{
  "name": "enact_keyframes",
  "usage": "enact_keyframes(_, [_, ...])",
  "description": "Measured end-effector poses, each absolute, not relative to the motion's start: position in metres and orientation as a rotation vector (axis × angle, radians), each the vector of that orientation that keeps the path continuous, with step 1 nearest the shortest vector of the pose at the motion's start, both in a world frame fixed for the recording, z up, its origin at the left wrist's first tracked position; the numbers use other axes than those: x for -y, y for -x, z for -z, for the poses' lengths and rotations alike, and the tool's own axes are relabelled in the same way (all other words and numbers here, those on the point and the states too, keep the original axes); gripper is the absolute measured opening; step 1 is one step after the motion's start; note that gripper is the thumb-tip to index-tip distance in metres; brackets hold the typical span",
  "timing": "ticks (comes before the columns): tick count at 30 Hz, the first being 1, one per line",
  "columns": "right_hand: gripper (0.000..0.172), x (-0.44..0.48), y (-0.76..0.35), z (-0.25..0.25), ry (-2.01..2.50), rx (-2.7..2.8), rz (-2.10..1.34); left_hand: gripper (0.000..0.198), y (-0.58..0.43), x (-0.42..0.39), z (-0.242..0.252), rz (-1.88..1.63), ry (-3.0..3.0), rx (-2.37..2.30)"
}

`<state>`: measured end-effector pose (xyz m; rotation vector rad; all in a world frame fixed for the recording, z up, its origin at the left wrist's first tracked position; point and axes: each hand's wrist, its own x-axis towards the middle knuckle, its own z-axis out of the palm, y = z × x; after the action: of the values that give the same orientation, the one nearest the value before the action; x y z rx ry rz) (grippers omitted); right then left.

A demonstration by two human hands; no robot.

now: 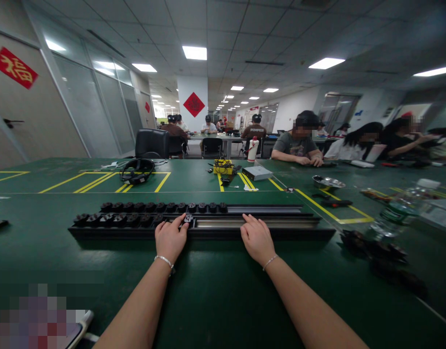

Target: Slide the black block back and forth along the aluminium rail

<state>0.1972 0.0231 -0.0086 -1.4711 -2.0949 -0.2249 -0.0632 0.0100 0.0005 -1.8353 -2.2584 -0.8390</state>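
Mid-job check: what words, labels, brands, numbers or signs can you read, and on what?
"福": red door sign at far left.
"PUMPKIN": back of a seated person's brown shirt.
Too small or blurred: red pillar sign, smaller red sign, water bottle label.
Black rails: no readable text.

Green table (pixel 212 295), yellow lines (pixel 162 182), long black rails (pixel 215 234), headset (pixel 136 171), metal bowl (pixel 328 182), clear bottle (pixel 394 213)

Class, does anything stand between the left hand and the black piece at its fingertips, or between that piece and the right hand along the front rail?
Nothing visible separates the left hand from the black piece. Toward the right hand, the front rail shows no other piece, only a thin dark edge beside this one.
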Motion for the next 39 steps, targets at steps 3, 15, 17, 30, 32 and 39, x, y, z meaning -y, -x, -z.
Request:
enact_keyframes(3, [0.033, -0.0234, -0.1975, 0.0093, 1.461, 2.092, 0.229, 0.040, 0.0639, -0.0109, 0.0006, 0.834, 1.836, 2.249])
enact_keyframes(15, [0.033, -0.0220, -0.1963, 0.0079, 1.461, 2.089, 0.213, 0.040, 0.0643, -0.0109, 0.0009, 0.777, 1.837, 2.242])
enact_keyframes(17, [0.033, -0.0226, -0.1964, 0.0087, 1.466, 2.086, 0.214, 0.040, 0.0646, -0.0112, 0.0015, 0.778, 1.839, 2.238])
enact_keyframes(30, [0.032, -0.0237, -0.1970, 0.0109, 1.454, 2.080, 0.235, 0.039, 0.0631, -0.0099, -0.0004, 0.749, 1.848, 2.227])
enact_keyframes(32, [0.032, -0.0238, -0.1971, 0.0110, 1.450, 2.078, 0.233, 0.039, 0.0630, -0.0098, -0.0003, 0.758, 1.847, 2.232])
enact_keyframes(39, [0.033, -0.0229, -0.1968, 0.0097, 1.457, 2.079, 0.221, 0.039, 0.0627, -0.0085, -0.0029, 0.762, 1.871, 2.230])
